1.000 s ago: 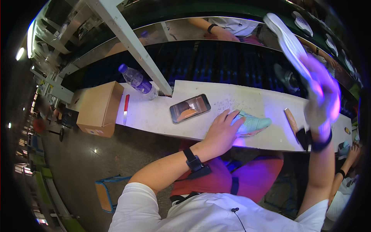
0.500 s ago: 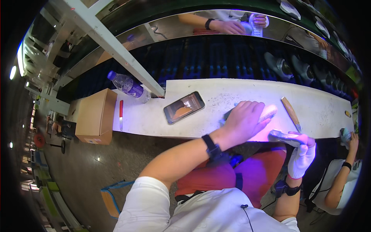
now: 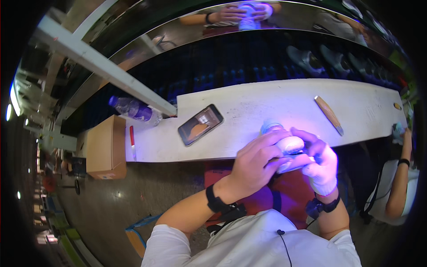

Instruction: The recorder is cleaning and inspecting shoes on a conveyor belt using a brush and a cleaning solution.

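Both hands meet around a pale shoe [image 3: 291, 145] in front of the bench's near edge, under violet light. My left hand [image 3: 255, 165], bare and wearing a black wristband, closes on its left side. On the other side grips my right hand [image 3: 324, 167], in a white glove, its fingers curled over the shoe. One rounded, whitish end shows between the hands, and another pale part [image 3: 271, 126] sticks out beyond my left fingers. Fingers hide much of the middle. A wooden-handled tool [image 3: 329, 115] lies on the bench, right of my hands.
On the white bench [image 3: 240, 107] lie a phone [image 3: 200, 124] and a red-handled knife [image 3: 132, 141]. A purple-capped bottle [image 3: 135, 109] and a cardboard box [image 3: 106, 147] are left. Behind runs a dark conveyor [image 3: 240, 62] with grey shoes [image 3: 307, 60]. A co-worker's arm [image 3: 400, 178] is right.
My hands were apart, the left over a pale piece at the bench, the right holding a greyish shoe part near the edge. They have come together on the shoe. The view has shifted slightly.
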